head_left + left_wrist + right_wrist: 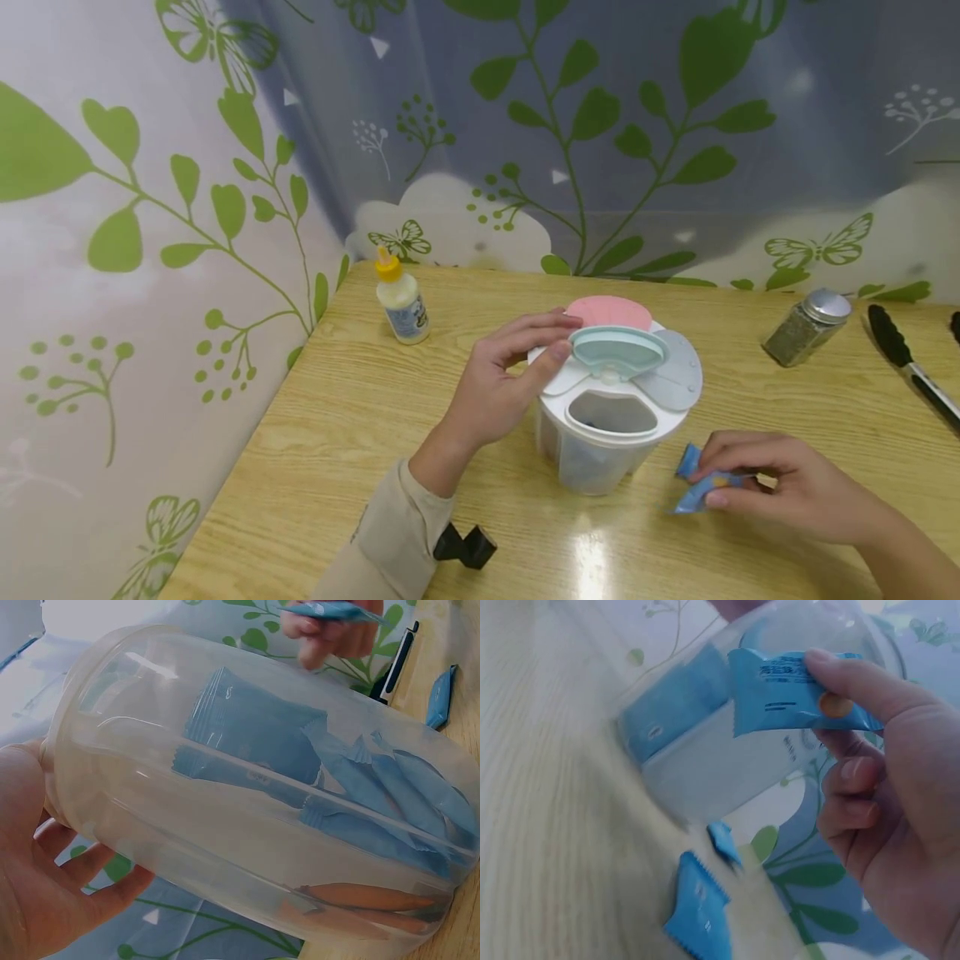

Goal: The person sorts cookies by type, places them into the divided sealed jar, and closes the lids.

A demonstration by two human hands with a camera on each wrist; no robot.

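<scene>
A clear storage container (600,467) with a white sectioned lid (551,408) stands on the table. The lid's mint flap (618,346) is raised, and the front section is an uncovered opening. My left hand (498,383) holds the lid at its left side, thumb against the mint flap. In the left wrist view several blue packets (255,735) and orange-brown packets (367,896) show through the container wall. To the container's right, my right hand (780,483) pinches a small blue snack packet (787,694) between thumb and fingers. Other blue packets (701,911) lie on the table.
A glue bottle (405,304) with a yellow cap stands at the back left. On the back right are a glass shaker jar (806,329) and black-handled tongs (911,362). A patterned curtain (465,150) hangs behind the wooden table (322,450).
</scene>
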